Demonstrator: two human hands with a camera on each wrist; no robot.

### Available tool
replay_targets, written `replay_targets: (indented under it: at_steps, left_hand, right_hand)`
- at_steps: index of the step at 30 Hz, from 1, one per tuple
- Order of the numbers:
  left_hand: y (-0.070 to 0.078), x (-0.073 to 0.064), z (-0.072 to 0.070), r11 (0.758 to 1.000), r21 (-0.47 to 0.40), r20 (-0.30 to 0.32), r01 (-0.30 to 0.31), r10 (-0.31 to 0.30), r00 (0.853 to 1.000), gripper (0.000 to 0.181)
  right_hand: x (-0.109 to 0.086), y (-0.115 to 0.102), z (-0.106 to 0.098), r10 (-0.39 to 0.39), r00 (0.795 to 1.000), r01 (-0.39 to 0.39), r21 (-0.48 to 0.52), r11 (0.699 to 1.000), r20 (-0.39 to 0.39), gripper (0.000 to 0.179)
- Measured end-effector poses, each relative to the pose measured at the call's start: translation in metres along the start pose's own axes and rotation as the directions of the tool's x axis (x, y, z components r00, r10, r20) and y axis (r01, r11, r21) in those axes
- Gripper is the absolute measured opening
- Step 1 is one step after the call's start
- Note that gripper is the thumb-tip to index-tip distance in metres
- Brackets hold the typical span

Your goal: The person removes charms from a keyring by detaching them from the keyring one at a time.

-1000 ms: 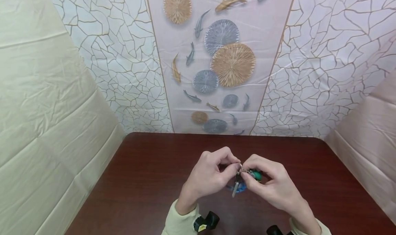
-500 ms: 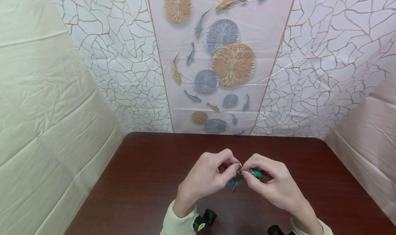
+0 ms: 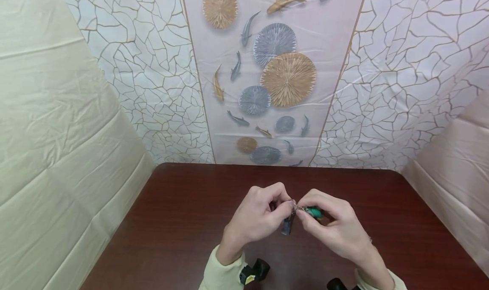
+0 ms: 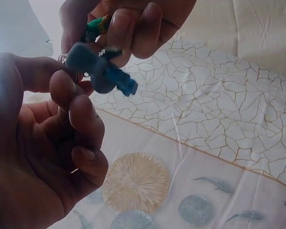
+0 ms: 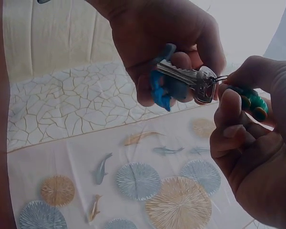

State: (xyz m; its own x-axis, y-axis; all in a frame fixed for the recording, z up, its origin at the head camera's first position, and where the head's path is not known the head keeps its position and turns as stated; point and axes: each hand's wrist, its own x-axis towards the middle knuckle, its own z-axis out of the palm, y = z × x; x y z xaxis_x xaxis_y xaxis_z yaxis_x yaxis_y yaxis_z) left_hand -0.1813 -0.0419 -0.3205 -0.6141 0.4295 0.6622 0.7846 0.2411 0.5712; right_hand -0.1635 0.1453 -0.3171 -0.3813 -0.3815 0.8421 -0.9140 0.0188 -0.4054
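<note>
My left hand (image 3: 259,215) pinches a metal key ring (image 5: 220,78) between thumb and fingertips. A silver toothed key (image 5: 181,74) hangs from it, with a blue-and-grey figure charm (image 4: 105,70) dangling alongside. Just to the right, my right hand (image 3: 338,224) pinches a green figure charm (image 3: 314,212) by its chain end. The green charm (image 5: 252,102) lies partly hidden among the right fingers. Both hands' fingertips meet almost touching, above the table. Fingers cover part of the ring, so how the green charm's link sits on it cannot be told.
A dark reddish-brown table (image 3: 183,222) lies beneath the hands. Behind it hangs a patterned cloth (image 3: 267,124), with cream fabric (image 3: 68,154) on the left and pinkish fabric (image 3: 454,188) on the right. A black wrist device (image 3: 255,271) sits by the left sleeve.
Both hands have shifted slightly left, still pinching at the ring. The hanging key and blue charm have swung and turned beneath the left fingers, and the key no longer shows in the head view.
</note>
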Motion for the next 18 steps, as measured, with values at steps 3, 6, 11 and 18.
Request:
replay_targets:
  at_steps: [3,6,11,18]
  left_hand:
    - [0.0007,0.0003,-0.0004,1.0,-0.003,-0.002,0.008,-0.008,1.0,0.012]
    - [0.0013,0.0002,-0.0016,1.0,-0.004,-0.008,0.019,-0.019,1.0,0.013]
    - [0.0019,-0.0005,-0.0033,0.998,-0.02,-0.011,0.065,-0.065,0.998,0.014]
    - [0.0026,-0.0007,-0.0056,0.992,-0.036,0.053,0.119,-0.117,0.992,0.011]
  right_hand:
    - [0.0014,-0.0013,0.0012,-0.004,1.0,0.004,0.001,1.0,-0.013,0.028]
    - [0.0019,-0.0017,0.0022,-0.012,1.0,0.012,0.0,1.0,-0.027,0.026]
    - [0.0021,-0.0005,0.005,-0.024,0.999,0.024,0.019,1.0,-0.047,0.024]
    - [0.0029,-0.0001,0.0065,-0.021,0.998,0.022,0.02,1.0,-0.053,0.022]
